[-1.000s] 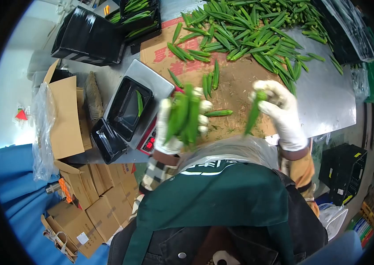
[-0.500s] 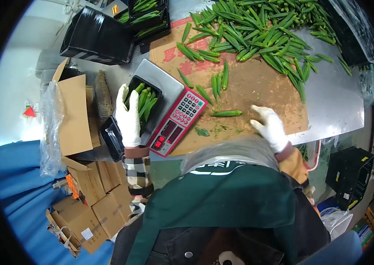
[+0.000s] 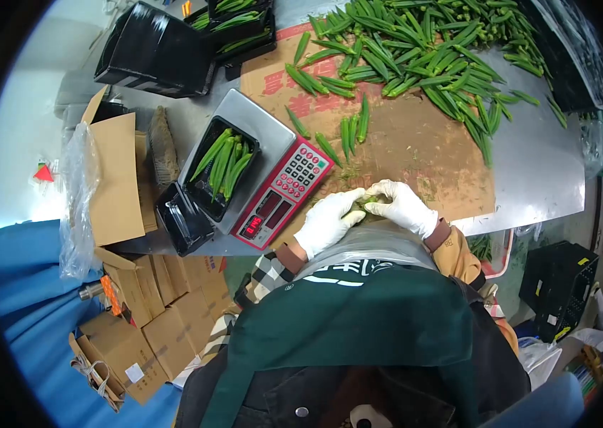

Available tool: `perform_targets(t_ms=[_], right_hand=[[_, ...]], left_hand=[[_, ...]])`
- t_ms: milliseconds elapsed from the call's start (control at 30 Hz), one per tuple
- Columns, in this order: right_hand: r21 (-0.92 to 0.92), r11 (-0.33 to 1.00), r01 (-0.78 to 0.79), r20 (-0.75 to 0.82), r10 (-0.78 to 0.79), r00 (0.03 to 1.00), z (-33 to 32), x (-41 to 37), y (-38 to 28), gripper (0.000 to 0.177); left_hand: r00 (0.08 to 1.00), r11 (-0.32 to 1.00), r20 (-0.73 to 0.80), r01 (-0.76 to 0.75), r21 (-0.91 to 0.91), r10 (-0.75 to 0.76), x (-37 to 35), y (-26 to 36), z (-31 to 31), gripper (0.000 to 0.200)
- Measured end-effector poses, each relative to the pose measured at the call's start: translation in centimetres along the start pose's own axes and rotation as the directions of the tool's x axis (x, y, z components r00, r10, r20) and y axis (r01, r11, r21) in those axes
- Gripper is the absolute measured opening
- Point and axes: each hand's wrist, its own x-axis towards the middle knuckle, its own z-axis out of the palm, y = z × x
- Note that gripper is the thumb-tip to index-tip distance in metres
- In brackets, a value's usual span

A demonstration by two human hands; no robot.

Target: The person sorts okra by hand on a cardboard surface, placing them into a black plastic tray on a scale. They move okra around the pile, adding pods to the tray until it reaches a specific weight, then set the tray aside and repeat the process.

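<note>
My gloved left hand (image 3: 328, 222) and my gloved right hand (image 3: 405, 209) meet at the front of the cardboard sheet. Their fingers close around an okra pod (image 3: 361, 203), of which only a bit of green shows between the fingertips. To the left, a black tray (image 3: 210, 194) with several okra pods (image 3: 227, 162) rests on the steel plate of a weighing scale (image 3: 278, 187) with a red keypad panel and lit red digits. Several loose pods (image 3: 350, 135) lie on the cardboard (image 3: 430, 150) beyond my hands.
A large okra heap (image 3: 423, 50) covers the back of the table. Empty black trays (image 3: 182, 221) lie left of the scale, near an open carton (image 3: 112, 185). Stacked black trays (image 3: 244, 36) of okra and a black box (image 3: 155, 53) stand at the back left.
My left hand has left the tray on the scale and moved right to join my right hand. The single pod from the front of the cardboard is now between my hands.
</note>
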Motion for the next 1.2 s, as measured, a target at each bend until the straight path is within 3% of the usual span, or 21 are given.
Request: perform_targets(t_ms=[100, 200, 233, 333, 367, 467, 533, 600, 633, 733, 900, 1000, 1100, 1200], right_hand=[[0.104, 0.993, -0.052, -0.079, 0.060, 0.995, -0.5, -0.3, -0.2, 0.025], [0.238, 0.969, -0.069, -0.123, 0.101, 0.987, -0.8, 0.3, 0.1, 0.024], [0.265, 0.964, -0.035, -0.140, 0.074, 0.987, -1.0, 0.5, -0.1, 0.022], [0.294, 0.956, 0.004, -0.237, 0.069, 0.969, -0.6, 1.3, -0.5, 0.024], [0.291, 0.956, 0.034, -0.236, 0.037, 0.971, -0.6, 1.8, -0.7, 0.027], [0.313, 0.948, -0.049, -0.256, 0.134, 0.958, -0.1, 4.4, -1.7, 0.029], [0.029, 0.988, -0.154, -0.283, 0.156, 0.946, 0.3, 6.8, -2.3, 0.041], [-0.468, 0.846, -0.257, -0.334, 0.099, 0.937, 1.1, 9.8, -2.6, 0.045], [-0.572, 0.789, -0.223, -0.339, 0.020, 0.941, 1.7, 10.9, -2.3, 0.048], [-0.714, 0.674, -0.192, -0.269, -0.011, 0.963, 2.5, 13.7, -1.5, 0.050], [-0.760, 0.614, -0.213, -0.291, -0.029, 0.956, 2.6, 14.6, -0.3, 0.022], [-0.621, 0.711, -0.331, -0.435, 0.040, 0.900, 3.1, 15.0, 0.9, 0.019], [-0.846, 0.487, -0.217, -0.271, -0.043, 0.962, 2.2, 13.2, -0.2, 0.019], [-0.854, 0.486, -0.186, -0.249, -0.069, 0.966, 2.0, 12.2, 0.6, 0.020]], left_hand=[[0.988, 0.999, 0.153, -0.011, 0.045, 0.004, 1.5, 0.3, -0.7, 0.040], [0.980, 0.999, 0.200, -0.025, 0.043, 0.016, 3.0, 1.5, -1.0, 0.035], [0.983, 0.995, 0.155, -0.088, -0.045, 0.094, 3.3, 1.4, -0.4, 0.032], [0.990, 0.908, 0.143, 0.053, -0.417, 0.008, 4.0, 1.7, 0.6, 0.030], [0.991, 0.879, 0.125, 0.096, -0.467, -0.042, 3.9, 1.5, 0.5, 0.029], [0.976, 0.764, 0.082, 0.209, -0.611, -0.201, 3.5, 0.6, -0.2, 0.029], [0.954, 0.663, 0.004, 0.212, -0.717, -0.301, 3.0, -0.5, -0.5, 0.029], [0.923, 0.552, -0.024, 0.208, -0.808, -0.383, 2.3, -1.9, -0.8, 0.030], [0.913, 0.555, -0.036, 0.215, -0.803, -0.406, 1.8, -2.5, -1.2, 0.032], [0.896, 0.527, -0.050, 0.214, -0.823, -0.442, 0.5, -3.3, -1.6, 0.033], [0.873, 0.462, -0.049, 0.209, -0.862, -0.486, -0.1, -4.0, -0.8, 0.032], [0.877, 0.454, -0.042, 0.206, -0.867, -0.478, 0.4, -3.3, -0.7, 0.032], [0.892, 0.483, -0.057, 0.188, -0.855, -0.448, 0.8, -2.7, -1.0, 0.032], [0.904, 0.524, -0.080, 0.169, -0.835, -0.420, 1.0, -2.4, -1.4, 0.033]])
